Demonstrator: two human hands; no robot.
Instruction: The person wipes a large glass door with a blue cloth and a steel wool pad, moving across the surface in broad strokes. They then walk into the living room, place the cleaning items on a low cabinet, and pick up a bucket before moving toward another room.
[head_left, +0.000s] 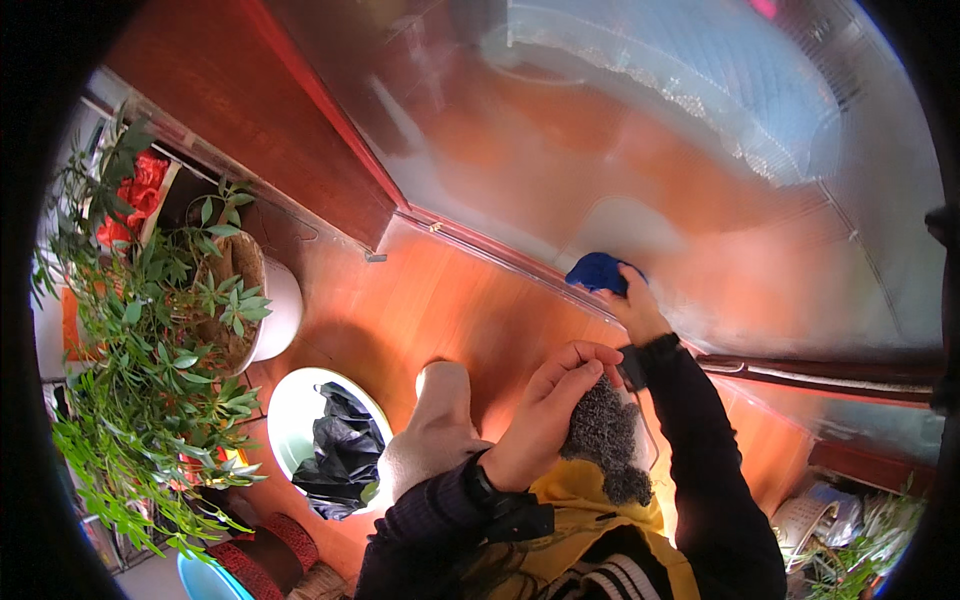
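My right hand (637, 307) holds a dark blue cloth (598, 271) against the lower edge of a large glass pane (525, 150), just above its red frame rail (495, 253). Nearer to my body, my left hand (551, 405) is raised with its fingers bent, and its thumb and fingertips are close together. A grey fuzzy item (604, 439) lies behind the left hand, over the yellow garment (577, 487) on my body. Whether the left fingers hold anything thin cannot be told.
On the left stand leafy potted plants (184, 360), a white pot (281, 307) and a white bin (289, 420) with a black plastic bag (341, 450). A blue basin (206, 574) is at the lower left. More plants (862, 547) are at the lower right. A wooden panel (262, 112) meets the glass.
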